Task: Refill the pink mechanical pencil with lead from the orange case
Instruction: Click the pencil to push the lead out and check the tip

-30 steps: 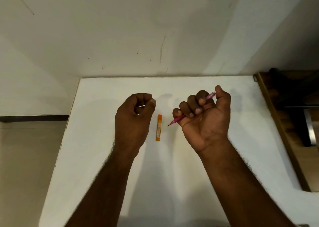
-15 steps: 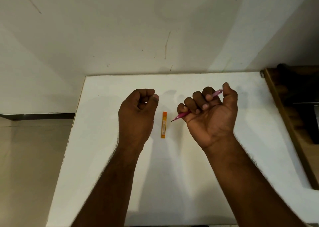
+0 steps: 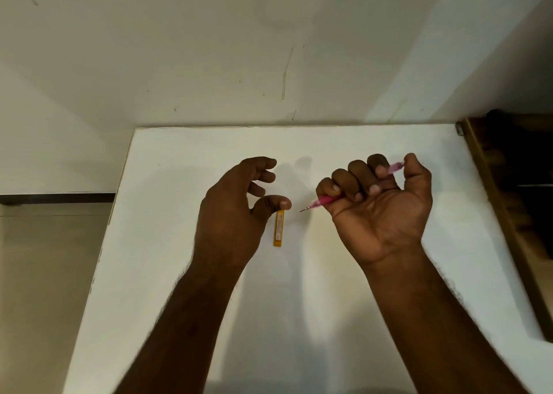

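My right hand (image 3: pixel 380 211) grips the pink mechanical pencil (image 3: pixel 324 199) in a fist above the white table (image 3: pixel 185 160). The pencil's metal tip points left and its top end shows beside my thumb. The slim orange lead case (image 3: pixel 279 229) lies flat on the table between my hands, its far end hidden behind my left thumb. My left hand (image 3: pixel 236 211) hovers just left of the case with fingers loosely spread and nothing in it.
A pale wall rises behind the table's far edge. A dark wooden piece of furniture (image 3: pixel 514 214) stands along the table's right side. Beige floor (image 3: pixel 39 274) lies beyond the left edge.
My left hand has opened from a closed fist into loosely spread fingers, its thumb now over the case's far end. My right hand still holds the pencil the same way.
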{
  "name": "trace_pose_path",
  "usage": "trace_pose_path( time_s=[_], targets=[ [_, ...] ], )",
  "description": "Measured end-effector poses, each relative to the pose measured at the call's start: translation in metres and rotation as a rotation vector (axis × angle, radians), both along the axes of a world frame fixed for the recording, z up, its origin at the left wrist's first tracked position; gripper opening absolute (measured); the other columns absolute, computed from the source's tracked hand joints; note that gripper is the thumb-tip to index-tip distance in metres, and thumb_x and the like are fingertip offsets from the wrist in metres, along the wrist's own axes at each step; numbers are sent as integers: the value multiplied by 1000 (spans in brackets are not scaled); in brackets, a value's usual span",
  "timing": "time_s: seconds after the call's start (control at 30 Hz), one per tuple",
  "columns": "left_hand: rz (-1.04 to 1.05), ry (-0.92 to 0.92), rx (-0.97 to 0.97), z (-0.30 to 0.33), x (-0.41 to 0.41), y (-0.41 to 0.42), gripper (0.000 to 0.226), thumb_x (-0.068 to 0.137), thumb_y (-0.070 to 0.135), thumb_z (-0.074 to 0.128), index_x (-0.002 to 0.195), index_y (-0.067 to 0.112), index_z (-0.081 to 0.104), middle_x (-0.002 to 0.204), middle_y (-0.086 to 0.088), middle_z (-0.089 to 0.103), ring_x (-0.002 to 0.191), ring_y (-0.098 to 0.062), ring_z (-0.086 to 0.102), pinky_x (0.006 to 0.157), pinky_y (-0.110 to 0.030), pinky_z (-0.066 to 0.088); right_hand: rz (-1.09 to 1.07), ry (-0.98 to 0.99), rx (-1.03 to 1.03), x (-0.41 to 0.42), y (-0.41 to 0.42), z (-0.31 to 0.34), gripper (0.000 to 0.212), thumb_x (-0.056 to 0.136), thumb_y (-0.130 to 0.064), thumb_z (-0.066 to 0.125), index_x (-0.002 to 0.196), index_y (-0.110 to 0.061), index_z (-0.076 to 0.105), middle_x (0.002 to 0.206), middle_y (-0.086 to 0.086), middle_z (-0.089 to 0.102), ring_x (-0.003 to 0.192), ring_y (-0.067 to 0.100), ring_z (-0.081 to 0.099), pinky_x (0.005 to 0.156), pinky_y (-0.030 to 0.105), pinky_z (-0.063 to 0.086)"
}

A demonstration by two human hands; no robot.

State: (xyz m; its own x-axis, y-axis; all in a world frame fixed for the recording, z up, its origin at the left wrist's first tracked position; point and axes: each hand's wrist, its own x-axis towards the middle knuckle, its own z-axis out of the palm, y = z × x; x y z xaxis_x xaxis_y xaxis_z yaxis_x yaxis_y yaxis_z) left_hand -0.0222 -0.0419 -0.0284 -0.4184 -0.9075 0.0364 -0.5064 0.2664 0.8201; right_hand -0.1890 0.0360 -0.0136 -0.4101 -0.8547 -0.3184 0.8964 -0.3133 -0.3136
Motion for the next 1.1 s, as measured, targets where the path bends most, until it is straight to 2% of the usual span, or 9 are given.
trace_pose_path(
  time_s=[0.23,0.4,0.63,0.77,0.97,1.1],
  targets=[
    [-9,-27,-17,-1,0,0,54,74,36,84,122,35,60,106,20,68,89,-5,65,76,-15,46,-7,-8,-9,0,1,-1,46,95,-52,37,67,-16,43,56,-3,31,53,16,25,61,31,35],
    [-28,-33,-10,-2,0,0,57,71,37,86,122,36,61,106,20,69,89,-5,64,72,-2,40,-14,-11,-23,0,1,1,48,95,-55,36,68,-16,43,57,-3,31,54,17,24,61,32,36],
    [-43,-22,-26,-4,1,0,55,69,40,86,119,36,64,106,21,69,89,-5,64,73,-7,43,-34,-2,1,1,0,0,46,95,-49,35,64,-16,41,53,-2,30,52,17,23,61,31,36],
    [-44,-21,-27,-4,1,0,53,69,42,85,117,39,64,105,23,69,89,-4,64,74,-6,42,-37,-5,-1,2,-1,0,45,95,-49,35,65,-16,40,54,-2,29,53,17,22,61,31,36],
    [-47,-25,-59,-3,0,1,49,70,45,83,114,39,64,106,22,68,87,-4,64,77,-17,47,-24,1,-1,4,-2,1,46,96,-49,35,64,-16,41,53,-3,30,53,17,22,61,31,35],
    [-53,-33,-72,-2,0,1,44,72,45,83,112,40,64,106,23,67,86,-3,64,71,-18,47,-11,8,-4,6,-4,1,47,96,-50,35,64,-16,41,53,-3,30,52,16,23,60,31,36]
  ],
)
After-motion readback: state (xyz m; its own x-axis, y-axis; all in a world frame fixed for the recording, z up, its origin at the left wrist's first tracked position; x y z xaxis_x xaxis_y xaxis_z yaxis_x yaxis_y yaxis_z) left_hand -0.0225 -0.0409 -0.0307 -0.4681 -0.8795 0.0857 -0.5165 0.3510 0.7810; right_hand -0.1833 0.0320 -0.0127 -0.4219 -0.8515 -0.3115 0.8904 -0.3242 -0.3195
